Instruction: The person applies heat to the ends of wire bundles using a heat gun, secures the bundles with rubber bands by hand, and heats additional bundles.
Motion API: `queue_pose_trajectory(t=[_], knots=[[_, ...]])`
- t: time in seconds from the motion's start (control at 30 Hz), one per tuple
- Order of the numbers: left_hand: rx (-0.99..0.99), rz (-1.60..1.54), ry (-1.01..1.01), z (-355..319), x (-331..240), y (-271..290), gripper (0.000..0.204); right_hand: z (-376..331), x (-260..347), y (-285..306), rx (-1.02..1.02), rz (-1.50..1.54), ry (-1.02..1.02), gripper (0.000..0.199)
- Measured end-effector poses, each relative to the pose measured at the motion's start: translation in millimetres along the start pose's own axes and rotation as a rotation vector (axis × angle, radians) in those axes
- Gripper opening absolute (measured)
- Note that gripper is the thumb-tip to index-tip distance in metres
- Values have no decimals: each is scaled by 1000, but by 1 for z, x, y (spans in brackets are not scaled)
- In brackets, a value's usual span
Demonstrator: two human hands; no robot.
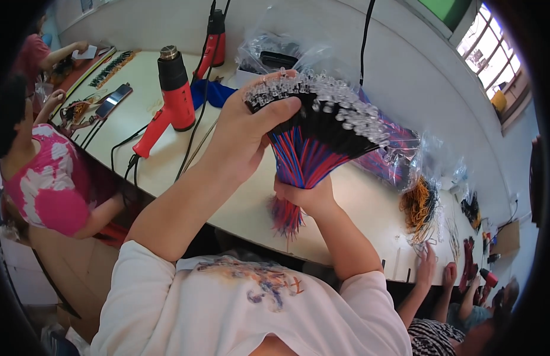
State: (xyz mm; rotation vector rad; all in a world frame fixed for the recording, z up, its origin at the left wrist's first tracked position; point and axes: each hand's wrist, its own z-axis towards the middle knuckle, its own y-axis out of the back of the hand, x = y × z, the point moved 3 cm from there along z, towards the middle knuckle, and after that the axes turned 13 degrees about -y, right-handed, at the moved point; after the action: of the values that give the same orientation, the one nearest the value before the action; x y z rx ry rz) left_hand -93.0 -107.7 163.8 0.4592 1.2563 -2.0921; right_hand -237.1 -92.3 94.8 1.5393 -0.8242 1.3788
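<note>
At the far left we see a co-worker in a pink and white top (46,178) beside the pale table (358,207), near a dark phone (116,101). Next along, a red and black heat gun (175,98) stands nozzle up, any marking on its body too small for us to read; a second heat gun (215,44) is behind it, and a blue cloth (209,94) lies just beside. Then comes our left hand (248,121), fingers curled behind the top of the wire bundle (304,157), thumb pressed on its front. The bundle is up above the table before us, fanned out, with clear bulbs (346,107) over black sleeves (322,127) and red and blue wires below. Our white shirt (227,320) bears a coloured print with a small orange mark. Our right hand (313,194) is closed around the gathered wires, their loose ends hanging out beneath. Further right lie a clear bag (399,148) of similar wires and some orange wires (417,204); near those is a co-worker's hand (427,267), and whether it touches anything we cannot tell
</note>
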Motion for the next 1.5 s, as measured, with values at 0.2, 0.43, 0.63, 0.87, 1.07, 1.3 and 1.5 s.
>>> queue_pose_trajectory(t=[0.2,0.43,0.63,0.87,1.07,1.3,1.5], knots=[[-29,-178,6,-6,1,8,47,4,-2,-6,107,432,-3,62],[6,-180,-13,-9,-1,11,52,6,-4,-5,128,490,-2,59],[42,-161,-62,-9,-3,8,64,4,-1,-7,106,452,-8,57],[-72,192,-262,-19,2,3,77,3,3,-7,-190,198,35,54],[-73,372,-213,-22,1,2,76,0,2,-4,-260,253,70,29],[-83,387,-255,-22,1,7,74,2,-4,-3,-280,215,14,41],[-79,345,-248,-26,0,6,76,2,-2,-5,-253,263,52,44]])
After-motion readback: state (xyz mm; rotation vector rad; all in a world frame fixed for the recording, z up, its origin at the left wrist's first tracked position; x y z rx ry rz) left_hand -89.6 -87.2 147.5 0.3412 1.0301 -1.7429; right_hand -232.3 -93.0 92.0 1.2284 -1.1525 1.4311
